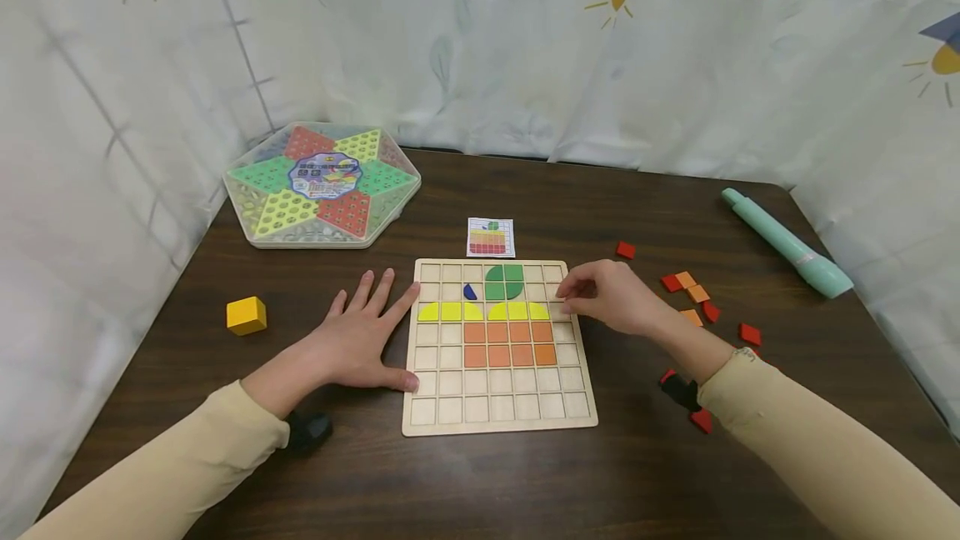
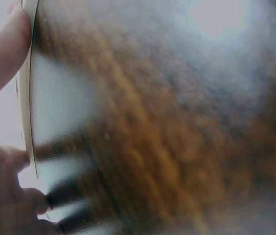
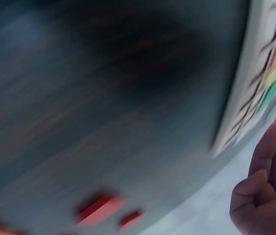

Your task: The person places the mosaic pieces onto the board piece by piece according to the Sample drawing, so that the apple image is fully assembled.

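Dark wooden table (image 1: 637, 473) bears a grid board (image 1: 498, 419). Left hand (image 1: 360, 340) lies flat, steadying its left edge; right hand (image 1: 611, 298) pinches something unseen at its right edge, beside the yellow row (image 1: 483, 312). Seating it squarely likely comes next.

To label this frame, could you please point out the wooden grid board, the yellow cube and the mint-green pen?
wooden grid board (image 1: 495, 411), head view, bare bottom row.
yellow cube (image 1: 246, 315), head view, top face.
mint-green pen (image 1: 783, 242), head view, mid barrel.

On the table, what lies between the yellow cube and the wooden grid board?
In the head view, the left hand lies flat between the yellow cube and the wooden grid board.
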Demonstrator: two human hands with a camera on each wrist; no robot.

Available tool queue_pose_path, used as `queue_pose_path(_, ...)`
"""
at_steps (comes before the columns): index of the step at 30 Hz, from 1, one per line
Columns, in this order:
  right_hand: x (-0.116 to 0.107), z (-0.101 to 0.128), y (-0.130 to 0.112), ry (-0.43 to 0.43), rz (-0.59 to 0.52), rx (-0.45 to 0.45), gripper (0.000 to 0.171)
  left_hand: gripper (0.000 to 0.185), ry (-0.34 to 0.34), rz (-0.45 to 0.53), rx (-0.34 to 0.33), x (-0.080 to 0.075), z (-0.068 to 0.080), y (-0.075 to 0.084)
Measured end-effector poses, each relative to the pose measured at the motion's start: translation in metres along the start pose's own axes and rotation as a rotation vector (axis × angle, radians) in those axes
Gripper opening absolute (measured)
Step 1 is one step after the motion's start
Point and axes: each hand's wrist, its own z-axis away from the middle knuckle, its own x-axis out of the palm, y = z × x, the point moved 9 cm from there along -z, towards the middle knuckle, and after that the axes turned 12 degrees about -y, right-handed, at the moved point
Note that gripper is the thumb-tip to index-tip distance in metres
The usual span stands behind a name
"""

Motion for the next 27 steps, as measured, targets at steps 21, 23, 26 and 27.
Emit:
queue_pose_path(21,-0.071,0.065,0.17,0.027,0.033,0.356,0.056,0.127,0.013,0.005,0.024,0.001,0.001,0.0)
queue_pose_path(23,-0.07,0.064,0.174,0.01,0.035,0.358,0.058,0.127,0.015,0.004,0.025,0.001,0.001,0.0)
queue_pose_path(26,-0.07,0.064,0.176,0.015,0.047,0.351,0.056,0.127,0.019,0.003,0.023,0.001,0.001,0.0)
queue_pose_path(27,-0.07,0.064,0.176,0.017,0.047,0.351,0.055,0.127,0.019,0.004,0.022,0.0,0.001,0.0)
